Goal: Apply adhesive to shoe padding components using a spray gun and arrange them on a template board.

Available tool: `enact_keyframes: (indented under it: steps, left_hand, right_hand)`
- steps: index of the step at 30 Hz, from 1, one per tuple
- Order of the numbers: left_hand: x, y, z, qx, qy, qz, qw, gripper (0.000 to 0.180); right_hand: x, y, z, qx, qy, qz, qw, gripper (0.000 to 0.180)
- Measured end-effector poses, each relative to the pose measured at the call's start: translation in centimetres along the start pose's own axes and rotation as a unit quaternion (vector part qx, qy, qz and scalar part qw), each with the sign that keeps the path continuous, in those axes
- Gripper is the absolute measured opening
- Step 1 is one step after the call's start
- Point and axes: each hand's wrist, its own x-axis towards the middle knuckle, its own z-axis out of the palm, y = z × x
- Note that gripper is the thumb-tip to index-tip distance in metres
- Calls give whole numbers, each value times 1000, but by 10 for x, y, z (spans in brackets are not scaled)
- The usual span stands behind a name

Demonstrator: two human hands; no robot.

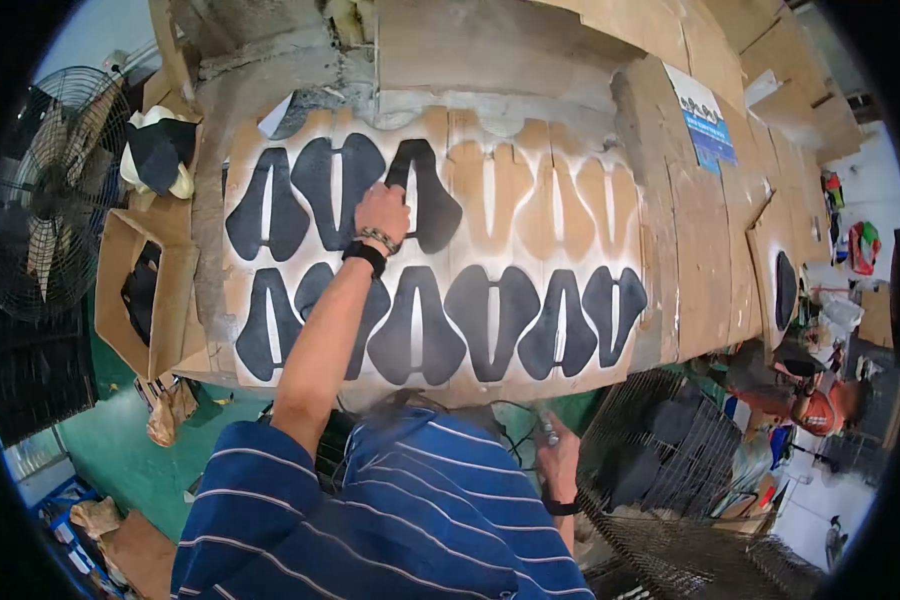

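My left hand (383, 215) reaches over the cardboard sheet (355, 378), with its fingers bunched on a black saddle-shaped pad (432, 205) in the far row. Similar slotted pads lie flat on the sheet, such as a far-left one (242, 222) and one in the near row (470, 305). My left forearm covers part of a near-row pad. Low at the right, beside my body, my right hand (560, 462) is closed around a small silver metal tool (549, 430). The hand hides most of it, so its exact kind is unclear.
Bare brown pad-shaped patches (558, 210) edged in white mark the sheet's far right. A cardboard box (175, 300) with dark pieces stands at the left, near a large fan (55, 190). Wire racks (660, 440) with dark pads stand at the lower right. A cable (510, 425) hangs near my right hand.
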Motion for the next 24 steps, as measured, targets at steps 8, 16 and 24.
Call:
enact_keyframes:
  steps: [8,16,24]
  left_hand:
    - [-35,18,30,-16,-75,125,989,14]
    - [15,45,24,-51,56,73,994,18]
    - [141,14,13,62,32,69,995,18]
  right_hand:
    - [-3,-4,-15,57,13,-5,998,50]
    - [9,-42,-37,65,31,-31,997,49]
    - [16,-42,-58,91,76,-27,993,49]
